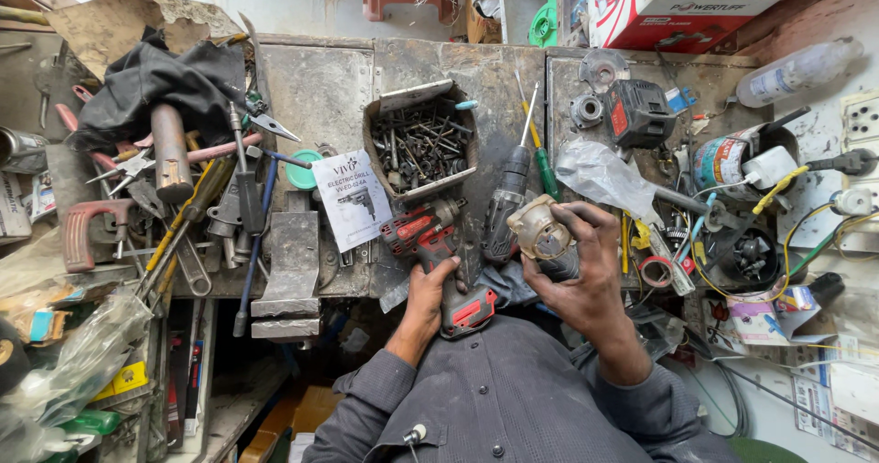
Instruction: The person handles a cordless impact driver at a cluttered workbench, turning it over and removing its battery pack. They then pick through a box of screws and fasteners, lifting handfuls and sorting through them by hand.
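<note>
The left hand has its fingers wrapped tight round the grip of a red and black drill, close to the body. Just beside them, the right hand fingers close round a beige motor housing. Beyond the fingertips on the tabletop lie a grey drill, green screwdriver and a box of screws.

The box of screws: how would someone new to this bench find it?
On the grey metal workbench, look above the red cordless drill in the left hand. The box of screws is an open, worn cardboard tray heaped with dark screws and bolts.
</note>
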